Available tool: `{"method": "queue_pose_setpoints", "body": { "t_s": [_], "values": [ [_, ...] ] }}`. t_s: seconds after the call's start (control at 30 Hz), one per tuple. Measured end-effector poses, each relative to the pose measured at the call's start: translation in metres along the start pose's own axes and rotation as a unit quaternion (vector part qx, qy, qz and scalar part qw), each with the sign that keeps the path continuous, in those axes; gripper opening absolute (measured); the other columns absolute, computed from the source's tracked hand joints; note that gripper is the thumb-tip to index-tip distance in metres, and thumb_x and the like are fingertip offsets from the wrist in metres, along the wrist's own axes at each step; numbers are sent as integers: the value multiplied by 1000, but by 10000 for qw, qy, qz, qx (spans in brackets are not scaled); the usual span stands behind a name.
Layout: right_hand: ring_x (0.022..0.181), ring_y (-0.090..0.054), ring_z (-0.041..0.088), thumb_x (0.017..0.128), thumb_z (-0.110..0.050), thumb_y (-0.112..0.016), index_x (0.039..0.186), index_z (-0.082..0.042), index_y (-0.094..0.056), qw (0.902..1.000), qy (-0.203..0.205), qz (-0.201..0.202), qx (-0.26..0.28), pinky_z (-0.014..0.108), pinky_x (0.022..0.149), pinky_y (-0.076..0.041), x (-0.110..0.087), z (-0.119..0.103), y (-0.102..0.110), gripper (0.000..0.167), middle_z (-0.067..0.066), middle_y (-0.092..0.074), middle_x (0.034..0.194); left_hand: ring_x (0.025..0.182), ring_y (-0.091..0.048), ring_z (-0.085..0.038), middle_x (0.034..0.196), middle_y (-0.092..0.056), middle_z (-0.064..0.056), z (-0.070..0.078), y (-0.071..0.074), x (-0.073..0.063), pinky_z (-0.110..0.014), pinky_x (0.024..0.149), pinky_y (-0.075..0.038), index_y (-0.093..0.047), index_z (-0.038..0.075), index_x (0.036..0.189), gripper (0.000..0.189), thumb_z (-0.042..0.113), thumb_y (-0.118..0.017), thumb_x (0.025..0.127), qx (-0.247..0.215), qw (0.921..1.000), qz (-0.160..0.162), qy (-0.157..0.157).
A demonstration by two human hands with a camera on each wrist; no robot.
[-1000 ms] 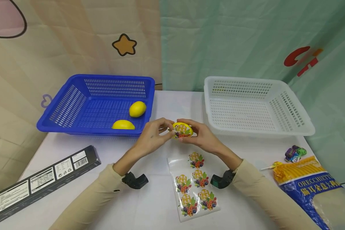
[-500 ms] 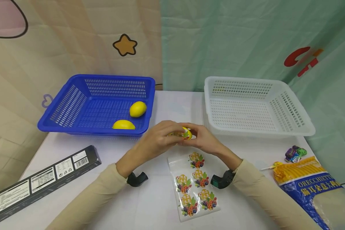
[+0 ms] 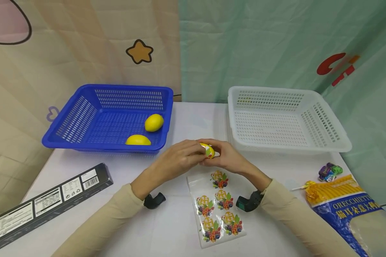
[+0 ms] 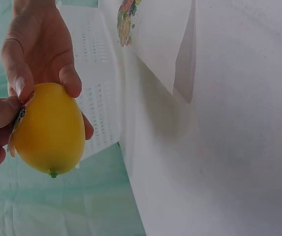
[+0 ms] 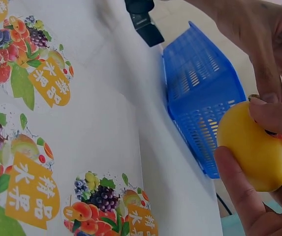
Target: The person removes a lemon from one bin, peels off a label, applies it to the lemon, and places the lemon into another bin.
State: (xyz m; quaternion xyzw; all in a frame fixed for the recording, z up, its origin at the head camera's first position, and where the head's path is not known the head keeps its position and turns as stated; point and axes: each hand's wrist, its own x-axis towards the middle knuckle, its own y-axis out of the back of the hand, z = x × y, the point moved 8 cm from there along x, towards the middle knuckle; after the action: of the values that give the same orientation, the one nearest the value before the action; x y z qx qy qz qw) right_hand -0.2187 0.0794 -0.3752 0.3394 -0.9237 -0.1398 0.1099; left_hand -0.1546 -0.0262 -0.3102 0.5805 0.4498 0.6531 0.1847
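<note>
A yellow lemon (image 4: pixel 52 130) with a fruit-print sticker (image 4: pixel 20 118) on its side is held between the thumb and fingers of my right hand (image 3: pixel 223 153). In the left wrist view, part of the sticker's edge stands off the peel. My left hand (image 3: pixel 180 157) reaches over the lemon's left end, its fingertips touching the sticker beside the right thumb. In the head view the left hand hides much of the lemon. A sheet of several matching stickers (image 3: pixel 217 210) lies on the table below both hands.
Two lemons (image 3: pixel 154 122) lie in the blue basket (image 3: pixel 107 145) at the left. A white basket (image 3: pixel 291 147) stands at the right. A long black box (image 3: pixel 51 205) is at the left front; wrapped candies (image 3: pixel 329 172), a lollipop (image 3: pixel 308 184) and a pasta bag (image 3: pixel 347 210) are at the right.
My left hand has moved right, from the lemon's left edge to over its face, covering most of the sticker in the head view. The right hand keeps hold, slightly lower.
</note>
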Motion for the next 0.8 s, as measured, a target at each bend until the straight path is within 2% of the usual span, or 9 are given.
{"method": "queue_pose_setpoints", "body": {
  "t_s": [0.13,0.23,0.33,0.5,0.67,0.8],
  "values": [
    [109,-59,24,82,-1,-78,143,-11,-51,10000,-41,-30,82,33,82,-57,-2,-1,0,68,5,-55,138,105,-62,-18,107,-67,-3,-2,1,0,-25,101,-46,-75,3,102,22,6,-80,81,-60,10000,20,70],
    [110,-60,23,82,1,-78,144,-9,-50,10000,30,-31,75,33,82,-56,-3,-4,1,69,6,-55,139,111,-62,-19,112,-69,-5,-4,1,-1,-26,102,-45,-75,3,107,27,7,-81,81,-315,9993,28,192],
    [114,-60,22,81,1,-78,144,-7,-49,9999,96,-6,34,33,84,-56,-5,-7,2,70,6,-55,140,113,-63,-20,114,-70,-6,-7,3,-2,-25,101,-46,-74,2,110,30,7,-80,81,-626,9974,60,349],
    [126,-54,22,80,1,-80,144,-1,-47,9997,230,40,-29,33,96,-51,-7,-13,6,72,9,-51,144,114,-63,-22,117,-70,-9,-13,4,-3,-25,99,-47,-73,2,112,34,8,-81,80,-1060,9929,221,492],
    [127,-53,23,80,1,-79,143,1,-47,9997,257,61,2,33,102,-47,-9,-19,7,71,10,-51,145,116,-63,-25,120,-69,-12,-17,7,-6,-27,98,-48,-71,-2,114,40,7,-83,77,-1596,9850,448,472],
    [123,-56,25,80,0,-79,144,1,-46,9997,234,99,21,33,93,-53,-11,-23,7,72,12,-48,146,118,-61,-26,123,-67,-14,-22,7,-7,-26,99,-47,-70,-3,116,42,5,-83,76,-2180,9729,463,613]
  ]
}}
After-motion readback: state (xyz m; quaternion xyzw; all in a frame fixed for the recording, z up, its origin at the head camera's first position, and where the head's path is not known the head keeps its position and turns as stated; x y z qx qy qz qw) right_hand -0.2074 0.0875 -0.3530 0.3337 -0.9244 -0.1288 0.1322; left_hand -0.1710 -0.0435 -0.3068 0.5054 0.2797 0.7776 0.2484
